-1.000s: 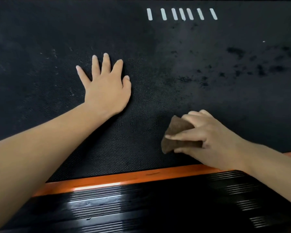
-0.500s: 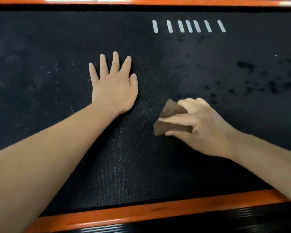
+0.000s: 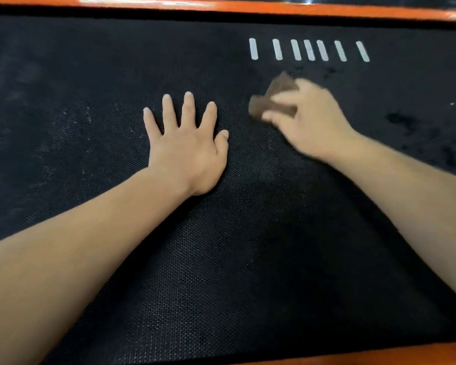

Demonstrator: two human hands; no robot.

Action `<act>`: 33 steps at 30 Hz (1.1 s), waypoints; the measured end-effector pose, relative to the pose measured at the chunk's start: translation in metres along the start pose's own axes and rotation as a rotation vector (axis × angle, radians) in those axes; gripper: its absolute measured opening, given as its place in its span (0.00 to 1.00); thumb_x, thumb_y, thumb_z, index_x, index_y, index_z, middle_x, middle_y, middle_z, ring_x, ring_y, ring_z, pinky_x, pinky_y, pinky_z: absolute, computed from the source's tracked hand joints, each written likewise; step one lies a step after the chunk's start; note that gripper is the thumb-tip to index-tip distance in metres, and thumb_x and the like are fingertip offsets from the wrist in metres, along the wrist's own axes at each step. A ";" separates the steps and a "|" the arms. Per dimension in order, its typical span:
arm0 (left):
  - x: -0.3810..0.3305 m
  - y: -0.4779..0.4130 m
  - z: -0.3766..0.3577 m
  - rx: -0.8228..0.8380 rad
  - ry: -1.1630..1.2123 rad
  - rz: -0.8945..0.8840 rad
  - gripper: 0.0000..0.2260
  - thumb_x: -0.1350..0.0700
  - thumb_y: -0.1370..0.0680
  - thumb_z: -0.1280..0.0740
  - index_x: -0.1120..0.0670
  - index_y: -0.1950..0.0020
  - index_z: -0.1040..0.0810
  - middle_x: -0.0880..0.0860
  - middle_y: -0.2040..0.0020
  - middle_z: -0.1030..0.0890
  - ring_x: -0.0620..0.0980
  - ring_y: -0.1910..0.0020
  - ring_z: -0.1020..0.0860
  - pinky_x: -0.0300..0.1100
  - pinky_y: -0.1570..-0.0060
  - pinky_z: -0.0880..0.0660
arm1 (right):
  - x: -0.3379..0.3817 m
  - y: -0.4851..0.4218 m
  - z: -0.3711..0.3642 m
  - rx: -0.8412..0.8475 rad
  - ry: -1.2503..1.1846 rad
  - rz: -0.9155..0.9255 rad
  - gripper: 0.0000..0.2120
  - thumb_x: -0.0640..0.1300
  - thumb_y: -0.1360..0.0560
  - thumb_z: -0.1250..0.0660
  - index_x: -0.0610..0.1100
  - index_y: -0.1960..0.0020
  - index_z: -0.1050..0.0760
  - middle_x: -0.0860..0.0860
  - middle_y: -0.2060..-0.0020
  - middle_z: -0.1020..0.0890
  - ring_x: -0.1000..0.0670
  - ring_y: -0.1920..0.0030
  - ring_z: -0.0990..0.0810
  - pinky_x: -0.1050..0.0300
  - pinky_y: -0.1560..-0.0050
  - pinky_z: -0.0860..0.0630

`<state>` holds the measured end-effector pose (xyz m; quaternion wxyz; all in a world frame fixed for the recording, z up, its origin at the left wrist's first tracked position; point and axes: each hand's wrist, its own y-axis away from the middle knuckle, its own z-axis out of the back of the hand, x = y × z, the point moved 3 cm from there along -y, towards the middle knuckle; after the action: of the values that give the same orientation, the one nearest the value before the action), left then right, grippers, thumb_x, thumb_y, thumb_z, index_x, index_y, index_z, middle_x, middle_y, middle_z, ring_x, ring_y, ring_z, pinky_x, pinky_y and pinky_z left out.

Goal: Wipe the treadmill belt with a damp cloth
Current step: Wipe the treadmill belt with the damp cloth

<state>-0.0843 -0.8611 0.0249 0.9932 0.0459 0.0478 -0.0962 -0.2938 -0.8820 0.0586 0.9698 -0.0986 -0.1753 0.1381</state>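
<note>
The right hand [image 3: 308, 119], gripping the cloth [image 3: 271, 98], has swept toward 12 o'clock, nearly finishing one stroke. The left hand [image 3: 187, 148] stays spread flat on the belt [image 3: 221, 259].

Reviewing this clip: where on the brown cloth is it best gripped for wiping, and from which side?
Grip the bunched right part of the brown cloth, coming from above and from the right, as the right hand does: fingers over the top, thumb at the near edge. It lies folded flat on the belt, so this leaves its left corner free to wipe. Blur hides detail.
</note>
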 end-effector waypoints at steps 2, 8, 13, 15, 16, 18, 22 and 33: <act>-0.001 -0.003 0.001 -0.014 0.012 -0.017 0.28 0.38 0.16 0.55 0.48 0.18 0.47 0.58 0.16 0.50 0.66 0.18 0.57 0.71 0.24 0.58 | -0.016 -0.032 -0.004 -0.077 0.031 -0.115 0.15 0.60 0.22 0.37 0.54 0.45 0.17 0.47 0.48 0.21 0.41 0.45 0.23 0.42 0.41 0.28; -0.005 -0.012 -0.002 -0.034 0.053 0.050 0.31 0.30 0.19 0.58 0.38 0.17 0.53 0.54 0.15 0.55 0.62 0.17 0.60 0.72 0.25 0.61 | 0.012 0.014 -0.010 0.025 -0.098 0.062 0.12 0.55 0.21 0.32 0.57 0.40 0.18 0.47 0.49 0.21 0.44 0.47 0.23 0.43 0.41 0.30; -0.005 -0.011 -0.004 -0.042 0.031 0.041 0.33 0.29 0.21 0.62 0.38 0.17 0.55 0.54 0.15 0.56 0.63 0.17 0.61 0.72 0.25 0.61 | -0.033 -0.086 -0.009 -0.085 0.020 -0.115 0.14 0.58 0.22 0.34 0.50 0.47 0.16 0.46 0.51 0.22 0.38 0.47 0.22 0.48 0.45 0.28; -0.006 -0.011 -0.003 -0.042 0.025 0.040 0.33 0.29 0.21 0.62 0.38 0.17 0.56 0.54 0.15 0.56 0.62 0.18 0.61 0.72 0.25 0.61 | -0.042 -0.114 -0.013 -0.085 -0.004 -0.172 0.13 0.57 0.22 0.34 0.50 0.50 0.16 0.48 0.54 0.24 0.38 0.47 0.22 0.49 0.47 0.29; -0.006 -0.012 -0.002 -0.042 0.025 0.037 0.33 0.29 0.21 0.62 0.38 0.17 0.56 0.54 0.15 0.56 0.62 0.18 0.61 0.72 0.25 0.61 | -0.043 -0.116 -0.016 -0.073 -0.019 -0.161 0.11 0.57 0.23 0.34 0.52 0.51 0.16 0.49 0.54 0.24 0.39 0.47 0.23 0.50 0.47 0.29; -0.007 -0.011 -0.002 -0.047 0.028 0.031 0.33 0.29 0.21 0.62 0.39 0.17 0.55 0.55 0.15 0.56 0.63 0.18 0.61 0.73 0.25 0.61 | -0.037 -0.098 -0.023 -0.028 -0.052 -0.087 0.08 0.58 0.24 0.33 0.56 0.52 0.17 0.49 0.52 0.23 0.43 0.48 0.23 0.51 0.48 0.29; -0.007 -0.010 -0.002 -0.069 0.026 0.029 0.33 0.30 0.21 0.62 0.39 0.17 0.54 0.55 0.15 0.55 0.64 0.18 0.60 0.73 0.25 0.60 | -0.026 -0.089 -0.023 -0.005 -0.079 0.037 0.07 0.56 0.23 0.32 0.55 0.51 0.17 0.50 0.52 0.24 0.49 0.51 0.27 0.55 0.51 0.35; -0.006 -0.010 -0.002 -0.055 0.041 0.027 0.32 0.30 0.20 0.61 0.39 0.17 0.56 0.55 0.15 0.57 0.63 0.18 0.62 0.73 0.25 0.61 | -0.029 -0.144 -0.033 0.003 -0.016 -0.033 0.11 0.57 0.22 0.34 0.53 0.50 0.17 0.49 0.52 0.22 0.45 0.48 0.25 0.48 0.44 0.30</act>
<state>-0.0920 -0.8697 0.0232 0.9941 0.0211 0.0701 -0.0806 -0.2745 -1.0317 0.0537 0.9707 -0.0934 -0.1843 0.1231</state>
